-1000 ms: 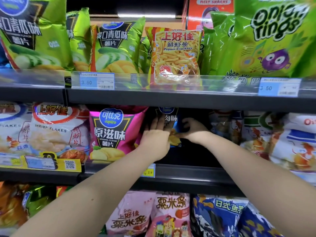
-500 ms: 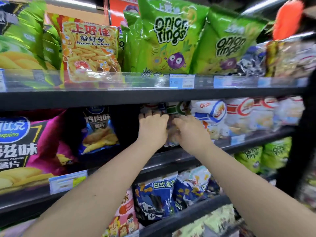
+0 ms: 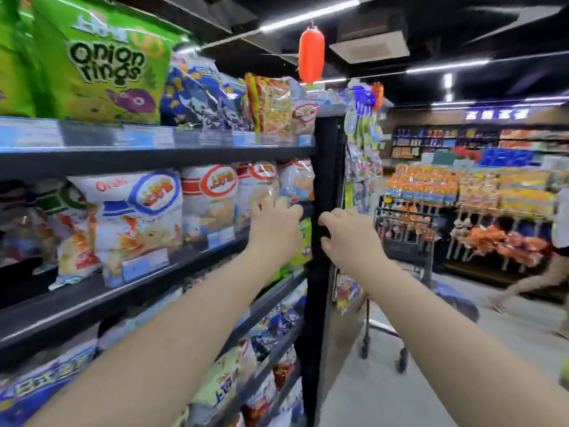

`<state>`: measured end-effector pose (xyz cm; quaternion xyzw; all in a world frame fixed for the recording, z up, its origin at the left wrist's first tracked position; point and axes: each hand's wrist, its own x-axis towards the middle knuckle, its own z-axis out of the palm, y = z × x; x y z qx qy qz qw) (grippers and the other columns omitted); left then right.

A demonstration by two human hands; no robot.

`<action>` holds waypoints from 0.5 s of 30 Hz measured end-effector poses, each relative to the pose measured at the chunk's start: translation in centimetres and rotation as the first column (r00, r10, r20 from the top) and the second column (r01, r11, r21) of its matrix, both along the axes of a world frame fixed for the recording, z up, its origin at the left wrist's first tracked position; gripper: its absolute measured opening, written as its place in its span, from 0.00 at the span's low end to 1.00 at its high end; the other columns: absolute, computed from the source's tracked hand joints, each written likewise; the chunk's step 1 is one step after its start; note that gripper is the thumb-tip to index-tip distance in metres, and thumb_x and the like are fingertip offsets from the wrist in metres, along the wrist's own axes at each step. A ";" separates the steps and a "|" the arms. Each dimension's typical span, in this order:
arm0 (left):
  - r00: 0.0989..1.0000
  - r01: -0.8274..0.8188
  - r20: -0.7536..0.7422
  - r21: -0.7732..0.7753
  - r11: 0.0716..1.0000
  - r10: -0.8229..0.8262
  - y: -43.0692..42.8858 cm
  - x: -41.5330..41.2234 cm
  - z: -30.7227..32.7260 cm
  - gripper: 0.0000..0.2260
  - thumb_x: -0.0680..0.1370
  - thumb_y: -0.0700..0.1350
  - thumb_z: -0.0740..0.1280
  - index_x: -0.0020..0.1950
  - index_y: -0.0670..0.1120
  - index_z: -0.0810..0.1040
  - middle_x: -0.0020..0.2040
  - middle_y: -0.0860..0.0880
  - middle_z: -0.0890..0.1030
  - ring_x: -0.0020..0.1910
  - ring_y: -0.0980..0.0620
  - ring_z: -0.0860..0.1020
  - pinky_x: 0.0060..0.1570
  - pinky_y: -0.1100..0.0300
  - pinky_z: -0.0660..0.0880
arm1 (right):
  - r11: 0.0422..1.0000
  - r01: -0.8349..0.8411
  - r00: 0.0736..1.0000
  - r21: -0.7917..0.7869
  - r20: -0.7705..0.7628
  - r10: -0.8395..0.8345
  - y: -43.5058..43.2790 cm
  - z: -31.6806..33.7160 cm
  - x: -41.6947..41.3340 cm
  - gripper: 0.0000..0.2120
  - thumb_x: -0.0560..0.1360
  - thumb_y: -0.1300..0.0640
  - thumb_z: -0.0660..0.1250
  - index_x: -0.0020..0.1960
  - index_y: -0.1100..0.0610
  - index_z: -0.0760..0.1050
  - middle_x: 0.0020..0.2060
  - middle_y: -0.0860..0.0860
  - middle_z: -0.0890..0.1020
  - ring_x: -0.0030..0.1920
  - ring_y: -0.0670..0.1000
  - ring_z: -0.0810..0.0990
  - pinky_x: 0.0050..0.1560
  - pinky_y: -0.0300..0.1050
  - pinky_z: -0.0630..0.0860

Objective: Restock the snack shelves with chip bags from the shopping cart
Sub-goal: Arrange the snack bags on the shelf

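Left hand (image 3: 275, 224) relaxed, empty, before chip bags (image 3: 209, 198) at shelf (image 3: 123, 291) right end; right hand (image 3: 345, 238) loosely curled, empty, by post (image 3: 328, 167). Cart (image 3: 403, 238) beyond. Risk: swinging arm knocks front bags off edge.

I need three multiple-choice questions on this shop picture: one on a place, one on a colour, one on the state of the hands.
1. Where is the shopping cart?
A. In the aisle beyond the shelf end
B. On the top shelf
C. On the bottom shelf

2. What colour is the hanging lantern?
A. Blue
B. Red-orange
C. White

3. What do the left hand and the right hand hold?
A. One bag each
B. One bag together
C. No bag

Answers:
1 A, it stands right of the black shelf post.
2 B, its body is plainly red-orange.
3 C, both show loosely curled fingers with nothing in them.
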<state>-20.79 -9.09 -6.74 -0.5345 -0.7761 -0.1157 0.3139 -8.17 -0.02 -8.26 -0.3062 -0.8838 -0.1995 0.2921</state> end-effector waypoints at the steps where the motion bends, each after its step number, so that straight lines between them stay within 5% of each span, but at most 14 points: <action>1: 0.999 0.032 0.005 -0.008 0.999 -0.032 2.2 1.9 -0.2 0.13 0.77 0.48 0.62 0.61 0.50 0.73 0.60 0.47 0.74 0.61 0.41 0.69 0.61 0.45 0.64 | 1.000 0.028 1.000 -0.014 -0.002 -0.028 1.8 0.0 2.4 0.12 0.76 0.57 0.64 0.59 0.55 0.73 0.50 0.52 0.78 0.53 0.57 0.75 0.49 0.50 0.73; 15: 0.897 0.426 0.142 -0.030 0.904 -0.418 29.5 29.0 -2.4 0.11 0.77 0.48 0.63 0.58 0.48 0.74 0.59 0.44 0.74 0.62 0.41 0.69 0.63 0.44 0.64 | 0.861 0.490 0.872 -0.135 0.052 -0.487 21.8 -1.7 31.2 0.13 0.77 0.54 0.64 0.61 0.54 0.71 0.56 0.52 0.77 0.58 0.57 0.73 0.53 0.52 0.70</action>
